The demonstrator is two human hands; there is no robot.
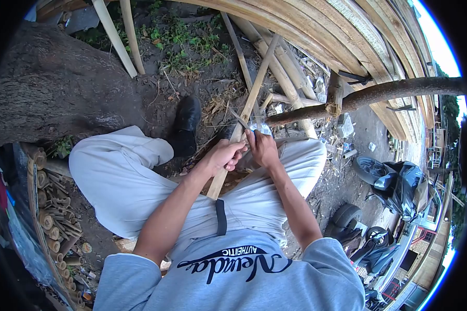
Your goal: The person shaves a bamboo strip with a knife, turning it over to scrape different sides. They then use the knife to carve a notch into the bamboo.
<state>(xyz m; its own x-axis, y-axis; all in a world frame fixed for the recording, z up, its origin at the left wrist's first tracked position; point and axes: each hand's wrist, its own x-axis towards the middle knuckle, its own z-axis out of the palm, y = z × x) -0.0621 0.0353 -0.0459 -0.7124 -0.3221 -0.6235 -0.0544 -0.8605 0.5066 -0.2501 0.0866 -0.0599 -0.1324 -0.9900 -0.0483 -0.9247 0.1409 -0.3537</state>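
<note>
A long flat bamboo strip slants from the ground ahead, between my knees, back to my lap. My left hand is closed around it near its lower end. Just to the right, my right hand is wrapped around the handle of a knife. The knife's blade lies across the strip, a little beyond my left hand. Most of the handle is hidden by my fingers. A black strap lies on my light trousers by the strip's near end.
A thick tree trunk is on the left, above stacked cut bamboo. Long bamboo slats lean at the upper right, near a horizontal branch pole. Motorcycles stand on the right. My black shoe rests on the soil.
</note>
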